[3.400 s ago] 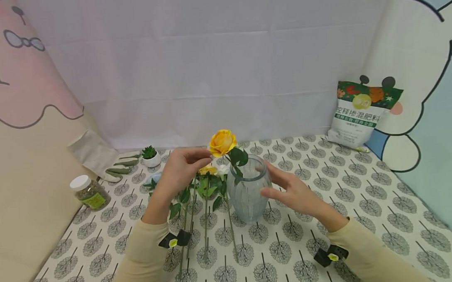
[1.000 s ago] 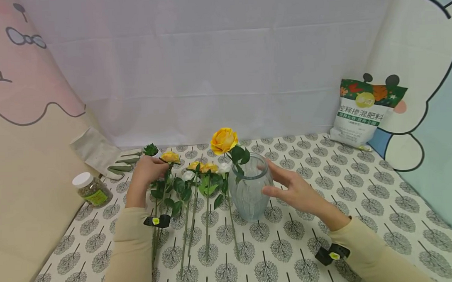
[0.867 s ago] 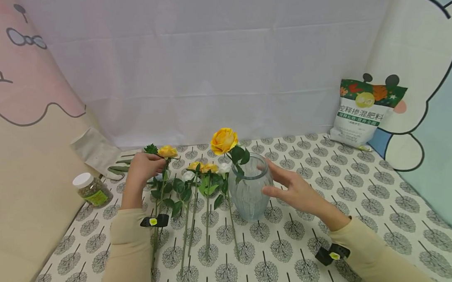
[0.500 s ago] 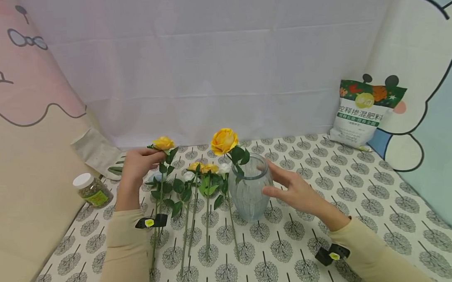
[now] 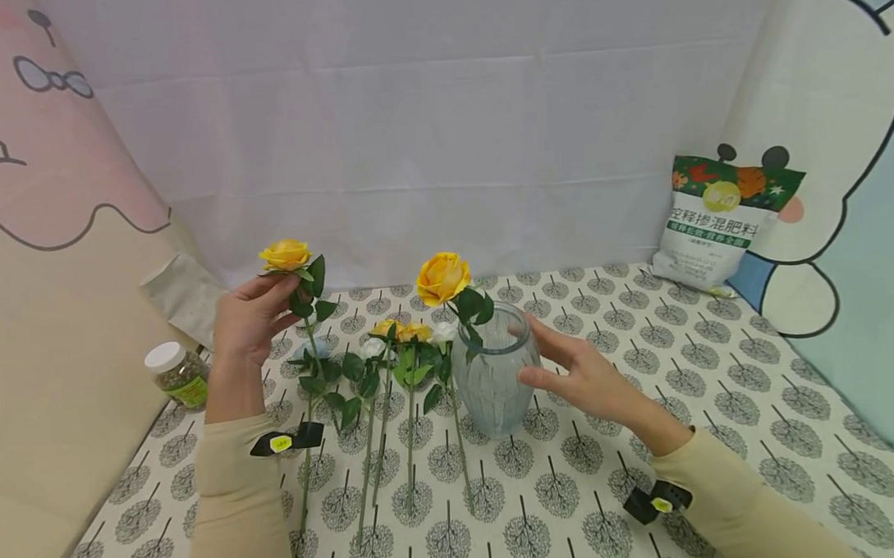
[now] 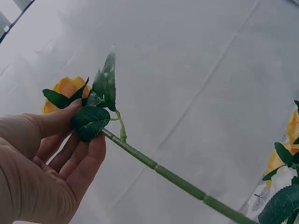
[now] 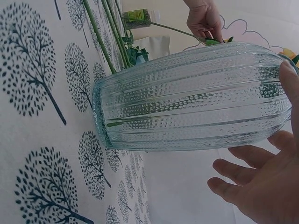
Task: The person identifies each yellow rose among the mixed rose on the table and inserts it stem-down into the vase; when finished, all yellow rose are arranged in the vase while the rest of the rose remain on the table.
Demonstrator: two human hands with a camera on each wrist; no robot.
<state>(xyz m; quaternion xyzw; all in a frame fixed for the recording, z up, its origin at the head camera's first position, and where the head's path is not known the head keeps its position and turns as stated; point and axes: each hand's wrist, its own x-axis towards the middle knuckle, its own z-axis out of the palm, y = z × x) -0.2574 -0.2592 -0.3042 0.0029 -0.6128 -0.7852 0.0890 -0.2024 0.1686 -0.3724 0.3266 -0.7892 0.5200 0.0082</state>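
Yellow rose (image 5: 286, 254) is lifted off the tabletop (image 5: 717, 384), held in the left hand (image 5: 249, 319) over the left side, bloom up, stem slanting down toward the row of stems. Fingers (image 6: 86, 161) and thumb curl round the stem just under the bloom, right at the top leaves; grip is loose but closed on it.

Right hand (image 5: 579, 373) sits at the right side of the glass vase (image 5: 492, 376). Fingers (image 7: 243, 161) straight and spread, one fingertip at the vase's rim, the rest just beside the ribbed wall; not wrapped round it. Vase stands upright near the tabletop's middle, with one yellow rose (image 5: 442, 277) already in it, its stem visible through the glass in the right wrist view.

Loose flowers (image 5: 400, 334), yellow and white, lie flat in a row just left of the vase, blooms toward the back edge, stems toward the front edge.

Jar with white lid (image 5: 175, 375) stands at the left edge. Fertiliser bag (image 5: 718, 220) leans at the back right corner.
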